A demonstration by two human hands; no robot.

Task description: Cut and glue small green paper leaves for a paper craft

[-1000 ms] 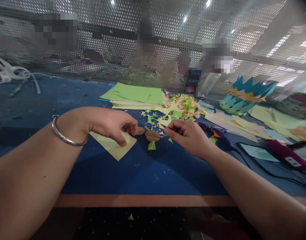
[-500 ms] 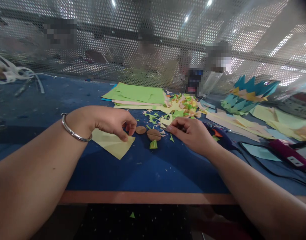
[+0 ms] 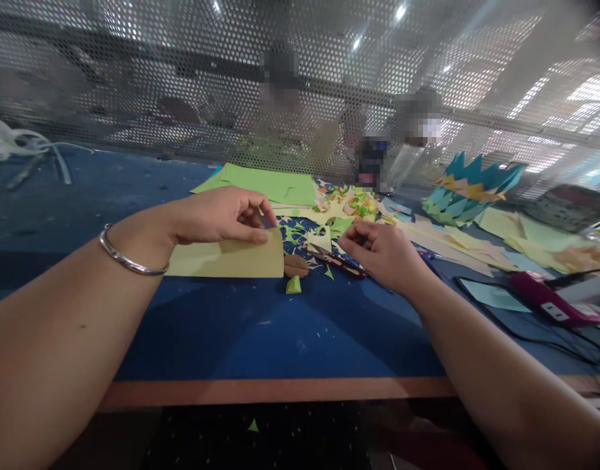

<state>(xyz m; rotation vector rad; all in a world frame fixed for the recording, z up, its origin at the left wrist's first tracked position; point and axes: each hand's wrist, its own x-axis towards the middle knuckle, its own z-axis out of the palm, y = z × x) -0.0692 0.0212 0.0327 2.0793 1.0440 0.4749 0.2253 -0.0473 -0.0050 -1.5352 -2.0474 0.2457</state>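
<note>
My left hand pinches a sheet of pale yellow paper near its right end, thumb in front. The sheet is lifted somewhat off the blue table. To the right, my right hand is closed with its fingers curled, and nothing shows in it. Just left of those fingers, scissors with dark red handles lie among paper scraps, blades toward a small cream paper piece. A brown walnut-like object sits by the sheet's right edge, with a small folded green paper in front of it.
Green paper sheets are stacked behind my left hand. A heap of coloured scraps lies beyond my right hand. Farther right are a blue zigzag paper crown, paper strips, a magenta power strip and cables. A perforated metal screen stands behind.
My left hand has raised and turned the yellow sheet, bringing its edge to the right. My right hand has drawn back from the cream piece, and the scissors now show. The view has shifted slightly.
</note>
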